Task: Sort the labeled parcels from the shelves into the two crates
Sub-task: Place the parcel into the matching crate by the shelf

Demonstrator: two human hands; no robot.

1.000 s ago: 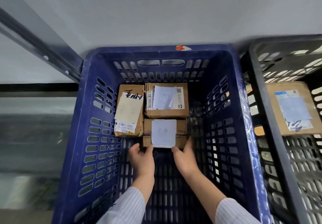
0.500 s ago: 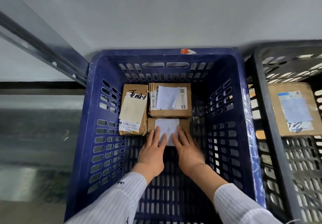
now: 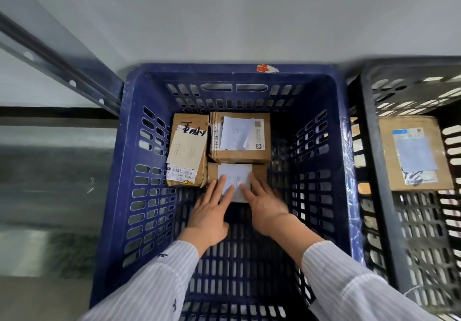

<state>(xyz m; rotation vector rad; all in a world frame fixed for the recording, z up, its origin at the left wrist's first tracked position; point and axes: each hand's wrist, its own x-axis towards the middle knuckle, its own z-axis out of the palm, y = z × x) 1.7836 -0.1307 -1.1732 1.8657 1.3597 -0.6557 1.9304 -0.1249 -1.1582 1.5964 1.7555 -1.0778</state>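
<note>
— Why do both your hands lie on that box?

— I press the small parcel point(image 3: 260, 171) down onto the floor of the blue crate point(image 3: 224, 72). My left hand point(image 3: 209, 211) and my right hand point(image 3: 264, 206) are flat on top of it. The fingers are straight and a little spread. They grip nothing, they only push on its white label point(image 3: 237, 171).

— And why just there?

— It sits in front of the wide parcel point(image 3: 239, 137), touching it, and just beside the long parcel point(image 3: 187, 151) at the left. I think that packing them tight at the far side leaves the near floor for more.

— The papers all face up?

— Yes. I judge this is so that anybody can read them when checking.

— And the other crate?

— The black crate point(image 3: 374, 146) at my right holds one brown parcel point(image 3: 414, 153), probably of the other kind. What is left on the shelves I cannot see from here.
</note>
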